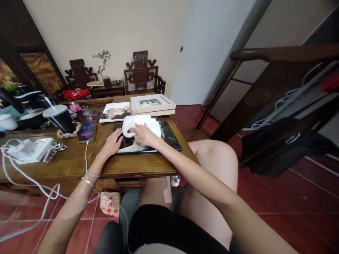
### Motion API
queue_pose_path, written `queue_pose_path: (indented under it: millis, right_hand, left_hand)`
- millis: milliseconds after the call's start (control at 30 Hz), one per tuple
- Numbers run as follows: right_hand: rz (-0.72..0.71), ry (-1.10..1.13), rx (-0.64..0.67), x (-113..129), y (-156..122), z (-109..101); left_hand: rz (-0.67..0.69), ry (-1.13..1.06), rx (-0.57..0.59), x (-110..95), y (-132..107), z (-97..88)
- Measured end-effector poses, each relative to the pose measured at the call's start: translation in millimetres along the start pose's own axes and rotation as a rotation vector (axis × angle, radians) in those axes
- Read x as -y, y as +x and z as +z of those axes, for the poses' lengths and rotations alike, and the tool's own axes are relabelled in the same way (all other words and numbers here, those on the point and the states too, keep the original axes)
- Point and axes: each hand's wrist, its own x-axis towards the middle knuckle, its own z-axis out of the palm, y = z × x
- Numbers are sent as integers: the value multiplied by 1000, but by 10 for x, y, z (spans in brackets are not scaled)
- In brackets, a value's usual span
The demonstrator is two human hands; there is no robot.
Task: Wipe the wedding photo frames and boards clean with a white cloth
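Note:
A dark glossy photo panel (169,137) lies flat near the front edge of the wooden table (71,160). My left hand (112,143) rests flat on the panel's left edge, fingers stretched out. My right hand (143,134) presses a white cloth (140,123) onto the panel's top, fingers curled over the cloth.
Behind the panel lie another print (115,112) and a stacked light wooden picture frame (152,103). To the left are a phone (87,131) on a cable, a white power strip (34,150), a dark cup with a straw (59,118) and small cups. A dark wooden stand (286,102) stands at right.

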Motion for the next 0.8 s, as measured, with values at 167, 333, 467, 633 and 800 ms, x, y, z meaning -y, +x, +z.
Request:
queue_pose_path:
  millis: [167,333,467,633,800]
  right_hand:
    - [-156,30,-35,271,-778,49]
    - [-198,120,-27,179,-873,-105]
    - [-58,92,6,0,-398,-233]
    - [102,-9,-5,136,61,-134]
    - [-230,-11,-13,331,-60,170]
  left_hand:
    - [-16,9,-10,-8,-5,1]
    - [-7,19,-5,-14,-6,9]
    - [-37,0,10,-46,-7,-3]
    - [-22,-126,-129,-114,-11,-75]
    - [-140,-338,-363,-88,-10,-126]
